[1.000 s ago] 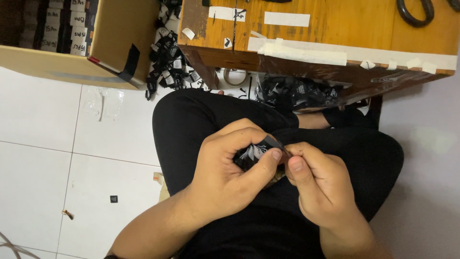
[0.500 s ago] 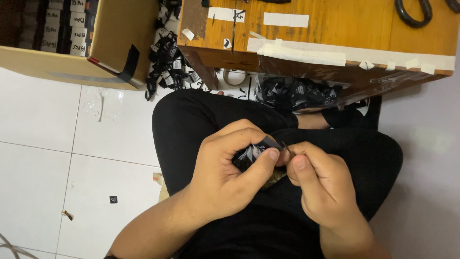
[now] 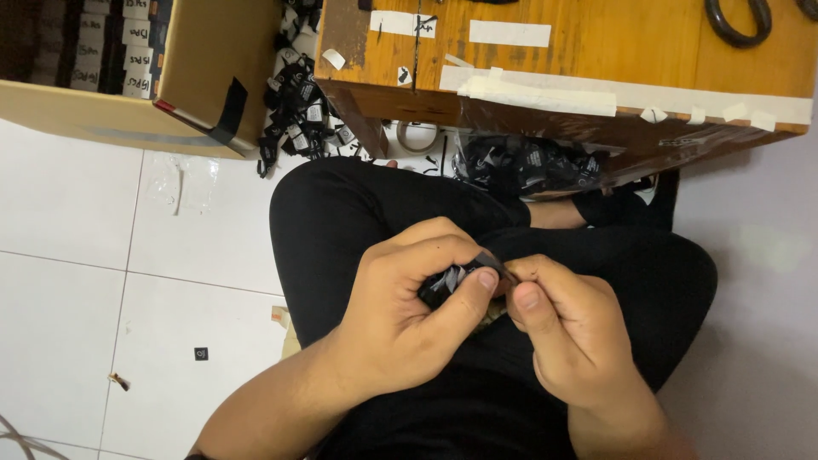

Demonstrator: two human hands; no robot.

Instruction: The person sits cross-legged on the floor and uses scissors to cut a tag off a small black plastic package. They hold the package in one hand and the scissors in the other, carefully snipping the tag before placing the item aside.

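Small black glossy bundle (image 3: 450, 281), possibly folded labels, sits pinched over the lap, near the wooden table edge (image 3: 545, 94). Left hand (image 3: 400, 324) curls around it; right hand (image 3: 567, 336) pinches its right end. Cardboard box (image 3: 204, 77) far left.
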